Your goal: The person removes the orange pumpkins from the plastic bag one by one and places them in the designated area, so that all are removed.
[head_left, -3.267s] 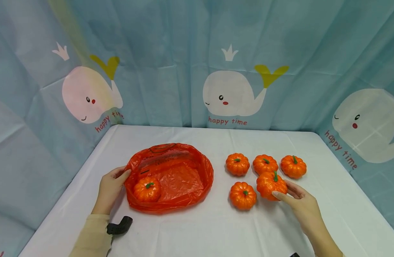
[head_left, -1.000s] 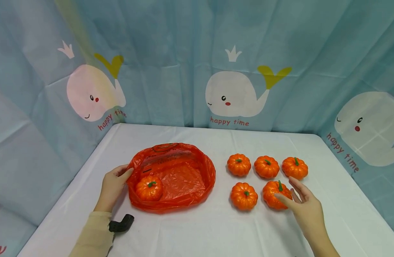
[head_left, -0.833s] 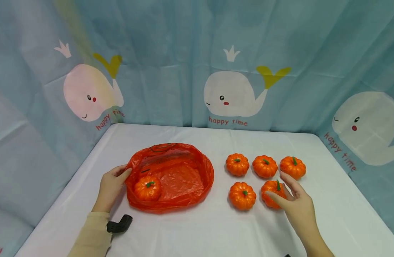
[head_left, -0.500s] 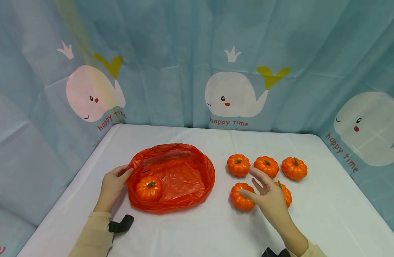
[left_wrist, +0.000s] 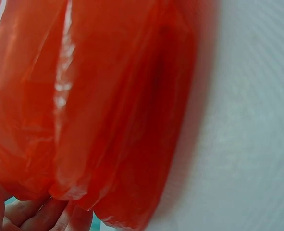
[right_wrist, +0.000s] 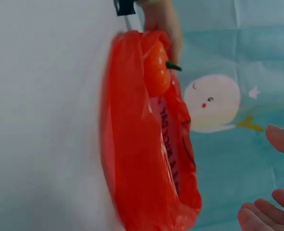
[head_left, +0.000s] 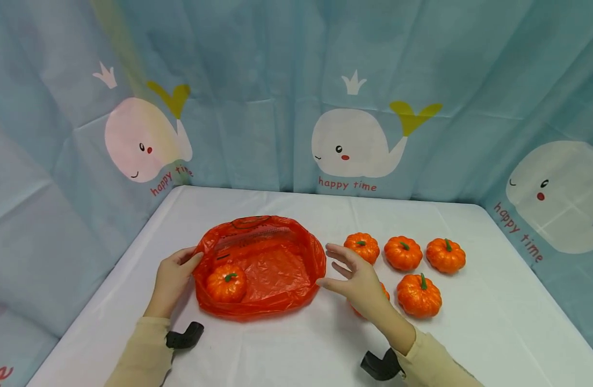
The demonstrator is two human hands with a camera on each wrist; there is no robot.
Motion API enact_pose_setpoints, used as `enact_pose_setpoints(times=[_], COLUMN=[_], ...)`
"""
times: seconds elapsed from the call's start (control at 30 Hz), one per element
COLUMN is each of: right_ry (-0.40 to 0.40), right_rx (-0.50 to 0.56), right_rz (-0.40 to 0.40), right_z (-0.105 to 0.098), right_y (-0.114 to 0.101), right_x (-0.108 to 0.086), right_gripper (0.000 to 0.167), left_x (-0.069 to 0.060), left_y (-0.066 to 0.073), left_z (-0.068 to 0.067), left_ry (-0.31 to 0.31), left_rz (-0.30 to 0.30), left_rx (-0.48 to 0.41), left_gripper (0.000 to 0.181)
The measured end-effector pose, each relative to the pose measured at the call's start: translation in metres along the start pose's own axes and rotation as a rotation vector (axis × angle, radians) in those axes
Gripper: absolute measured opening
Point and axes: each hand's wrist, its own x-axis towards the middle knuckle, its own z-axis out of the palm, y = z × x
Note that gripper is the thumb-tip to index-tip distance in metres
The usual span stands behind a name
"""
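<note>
My left hand (head_left: 173, 282) pinches the left rim of a red plastic bag (head_left: 258, 310), which stands with its mouth held wide. One small orange pumpkin (head_left: 226, 283) with a green stem sits inside, at the bag's left. In the left wrist view, the bag (left_wrist: 108, 96) covers much of the frame above my fingertips (left_wrist: 41, 214). My right hand (head_left: 356, 282) is beside the bag's right rim, fingers spread and holding nothing. The right wrist view has its fingers (right_wrist: 259, 216) apart from the bag (right_wrist: 137, 130). Behind that hand, a pumpkin (head_left: 384, 291) is mostly hidden.
More pumpkins rest on the white table right of the bag: a partly covered one (head_left: 364, 244), one in the middle (head_left: 403, 253), one at the far right (head_left: 446, 255) and a nearer one (head_left: 419, 296). A blue whale-print curtain (head_left: 253, 107) hangs behind the table (head_left: 287, 355).
My right hand held a pumpkin, set it down in the front row and let go. It then moved left, over the neighbouring pumpkin, to the bag's right side. My left hand stayed put.
</note>
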Motion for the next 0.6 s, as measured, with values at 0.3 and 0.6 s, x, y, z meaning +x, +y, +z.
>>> enact_pose_setpoints(times=[0.3, 0.6], right_ry=[-0.089, -0.175], right_rx=[0.002, 0.005], right_rz=[0.009, 0.009], right_z=[0.036, 0.060], right_y=[-0.005, -0.012], right_x=[0.020, 0.033], right_gripper=[0.064, 0.063], left_x=[0.000, 0.000], left_y=[-0.001, -0.001], left_z=[0.000, 0.000], left_ry=[-0.002, -0.005], left_rz=[0.004, 0.008], left_rx=[-0.013, -0.008], left_gripper=[0.058, 0.057])
